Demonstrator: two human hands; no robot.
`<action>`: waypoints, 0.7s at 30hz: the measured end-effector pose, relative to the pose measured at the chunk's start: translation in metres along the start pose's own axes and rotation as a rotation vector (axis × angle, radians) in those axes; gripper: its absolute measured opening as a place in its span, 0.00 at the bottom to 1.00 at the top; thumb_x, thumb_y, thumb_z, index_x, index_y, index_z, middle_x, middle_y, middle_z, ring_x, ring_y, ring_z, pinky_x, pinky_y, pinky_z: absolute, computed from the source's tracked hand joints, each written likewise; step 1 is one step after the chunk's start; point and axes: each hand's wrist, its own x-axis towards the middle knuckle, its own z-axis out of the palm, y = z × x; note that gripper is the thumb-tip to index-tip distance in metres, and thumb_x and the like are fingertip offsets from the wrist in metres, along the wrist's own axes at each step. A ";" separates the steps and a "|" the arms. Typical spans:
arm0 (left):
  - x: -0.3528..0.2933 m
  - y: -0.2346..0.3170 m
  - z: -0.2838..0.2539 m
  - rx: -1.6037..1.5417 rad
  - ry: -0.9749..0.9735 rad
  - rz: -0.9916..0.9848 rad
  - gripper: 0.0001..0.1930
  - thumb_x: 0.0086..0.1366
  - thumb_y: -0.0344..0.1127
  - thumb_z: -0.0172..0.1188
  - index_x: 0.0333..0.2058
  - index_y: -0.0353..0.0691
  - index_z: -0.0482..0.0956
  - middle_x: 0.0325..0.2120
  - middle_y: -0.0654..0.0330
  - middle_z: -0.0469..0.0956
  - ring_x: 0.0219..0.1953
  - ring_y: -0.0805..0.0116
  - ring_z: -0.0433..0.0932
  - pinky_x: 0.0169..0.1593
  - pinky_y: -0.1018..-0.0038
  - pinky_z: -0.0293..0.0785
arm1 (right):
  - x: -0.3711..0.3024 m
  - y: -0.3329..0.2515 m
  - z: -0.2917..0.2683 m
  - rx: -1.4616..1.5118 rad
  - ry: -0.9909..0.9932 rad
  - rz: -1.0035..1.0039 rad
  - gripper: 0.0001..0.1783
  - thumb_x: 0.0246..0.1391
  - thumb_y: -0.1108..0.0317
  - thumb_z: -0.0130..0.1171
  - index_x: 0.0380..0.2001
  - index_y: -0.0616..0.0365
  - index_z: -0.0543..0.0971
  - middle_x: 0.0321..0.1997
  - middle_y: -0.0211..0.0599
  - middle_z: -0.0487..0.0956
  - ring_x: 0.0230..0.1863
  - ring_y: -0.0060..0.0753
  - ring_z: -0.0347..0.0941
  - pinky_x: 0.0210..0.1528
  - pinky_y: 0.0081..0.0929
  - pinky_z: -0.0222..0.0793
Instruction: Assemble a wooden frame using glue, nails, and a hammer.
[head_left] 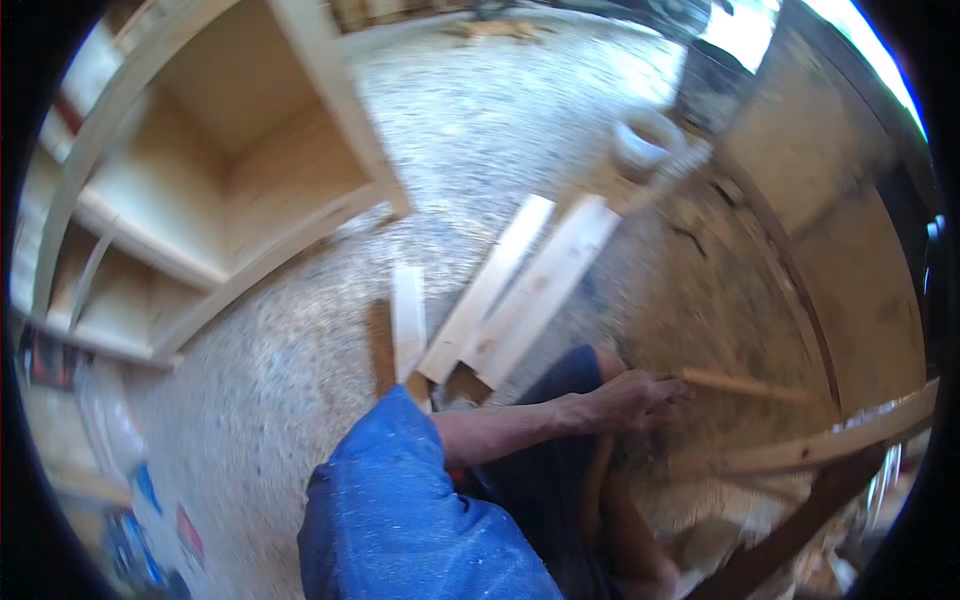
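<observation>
Wooden stick [745, 384] touches the left hand [628, 400]; flat pale planks [520, 285] nearby.

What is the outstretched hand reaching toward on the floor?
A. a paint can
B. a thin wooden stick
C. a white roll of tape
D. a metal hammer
B: the hand, coming out of a blue sleeve, has its fingertips right by the near end of a thin wooden stick lying on the dusty floor; the white roll sits far off, up by the boards.
</observation>
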 end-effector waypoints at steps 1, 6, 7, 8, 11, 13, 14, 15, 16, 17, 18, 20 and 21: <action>-0.001 0.003 -0.013 -0.112 0.021 -0.125 0.15 0.66 0.33 0.65 0.49 0.36 0.79 0.43 0.53 0.83 0.46 0.62 0.83 0.51 0.69 0.78 | 0.004 0.002 0.021 0.048 -0.019 -0.041 0.31 0.66 0.52 0.56 0.59 0.70 0.71 0.54 0.56 0.78 0.53 0.59 0.75 0.62 0.45 0.67; 0.006 0.004 -0.068 -0.078 0.550 -0.159 0.11 0.69 0.32 0.61 0.48 0.35 0.79 0.38 0.56 0.83 0.39 0.70 0.82 0.46 0.72 0.79 | -0.023 -0.047 0.098 -0.037 -0.121 -0.272 0.37 0.54 0.59 0.71 0.61 0.72 0.71 0.61 0.60 0.75 0.62 0.55 0.72 0.64 0.43 0.67; 0.013 0.000 -0.068 -0.089 0.682 -0.127 0.11 0.69 0.31 0.59 0.48 0.35 0.79 0.37 0.57 0.83 0.36 0.72 0.81 0.44 0.73 0.78 | -0.031 -0.072 0.100 -0.021 -0.326 -0.121 0.42 0.48 0.61 0.74 0.62 0.72 0.70 0.60 0.60 0.76 0.61 0.53 0.73 0.65 0.41 0.67; 0.022 -0.001 -0.068 -0.044 0.686 -0.130 0.11 0.70 0.29 0.56 0.48 0.36 0.80 0.38 0.60 0.83 0.36 0.77 0.78 0.43 0.77 0.77 | -0.041 -0.079 0.101 -0.020 -0.525 0.064 0.47 0.43 0.64 0.78 0.63 0.73 0.68 0.59 0.59 0.77 0.60 0.51 0.74 0.66 0.39 0.68; 0.034 -0.010 -0.093 -0.267 0.695 -0.130 0.10 0.71 0.30 0.57 0.49 0.40 0.81 0.41 0.63 0.83 0.37 0.80 0.78 0.41 0.80 0.74 | -0.074 -0.071 0.167 0.038 -0.695 -0.244 0.40 0.46 0.46 0.74 0.57 0.62 0.76 0.49 0.53 0.83 0.48 0.52 0.81 0.53 0.43 0.73; 0.052 0.005 -0.099 -0.018 0.641 -0.179 0.10 0.70 0.33 0.61 0.49 0.41 0.81 0.44 0.60 0.84 0.41 0.78 0.79 0.42 0.80 0.75 | -0.089 -0.054 0.190 -0.292 -0.787 -0.391 0.37 0.47 0.40 0.70 0.51 0.57 0.78 0.44 0.46 0.84 0.45 0.50 0.82 0.46 0.41 0.74; 0.062 -0.004 -0.094 0.006 0.623 -0.147 0.13 0.69 0.34 0.63 0.50 0.39 0.79 0.45 0.59 0.83 0.44 0.76 0.81 0.43 0.78 0.76 | -0.098 -0.042 0.188 -0.202 -0.786 -0.393 0.36 0.48 0.39 0.69 0.50 0.57 0.78 0.42 0.45 0.84 0.44 0.49 0.82 0.44 0.42 0.74; 0.073 -0.005 -0.088 0.002 0.596 -0.101 0.17 0.68 0.36 0.65 0.53 0.36 0.77 0.48 0.56 0.82 0.49 0.71 0.80 0.49 0.74 0.77 | -0.107 -0.034 0.188 -0.086 -0.775 -0.415 0.35 0.49 0.39 0.67 0.49 0.57 0.78 0.41 0.44 0.84 0.43 0.48 0.82 0.42 0.43 0.75; 0.085 -0.015 -0.080 0.012 0.554 -0.033 0.28 0.64 0.44 0.70 0.56 0.31 0.75 0.52 0.50 0.79 0.52 0.59 0.81 0.53 0.65 0.78 | -0.116 -0.017 0.188 -0.118 -0.767 -0.367 0.35 0.49 0.39 0.67 0.49 0.57 0.78 0.41 0.44 0.84 0.43 0.48 0.82 0.42 0.43 0.75; 0.101 -0.022 -0.069 0.077 0.508 0.041 0.33 0.62 0.45 0.72 0.59 0.32 0.71 0.54 0.48 0.77 0.54 0.58 0.79 0.55 0.64 0.77 | -0.123 -0.001 0.189 -0.192 -0.792 -0.440 0.35 0.50 0.39 0.67 0.50 0.57 0.77 0.41 0.44 0.84 0.42 0.47 0.82 0.41 0.44 0.75; 0.110 -0.025 -0.062 0.160 0.470 0.107 0.39 0.60 0.46 0.73 0.63 0.32 0.67 0.56 0.47 0.75 0.55 0.56 0.78 0.57 0.63 0.77 | -0.129 0.003 0.190 -0.246 -0.826 -0.525 0.34 0.51 0.40 0.66 0.50 0.57 0.77 0.40 0.43 0.83 0.41 0.47 0.82 0.40 0.45 0.75; 0.128 -0.025 -0.043 0.072 0.438 0.120 0.45 0.58 0.47 0.75 0.65 0.33 0.61 0.58 0.45 0.72 0.57 0.55 0.76 0.58 0.62 0.77 | -0.135 0.005 0.196 -0.250 -0.801 -0.505 0.34 0.51 0.39 0.66 0.49 0.55 0.77 0.39 0.42 0.83 0.39 0.46 0.82 0.37 0.43 0.75; 0.134 -0.019 -0.032 -0.008 0.421 0.127 0.50 0.55 0.48 0.77 0.68 0.33 0.56 0.59 0.44 0.70 0.59 0.54 0.75 0.59 0.60 0.76 | -0.138 0.004 0.199 -0.249 -0.777 -0.506 0.33 0.50 0.39 0.66 0.47 0.54 0.77 0.37 0.40 0.82 0.37 0.46 0.82 0.35 0.42 0.75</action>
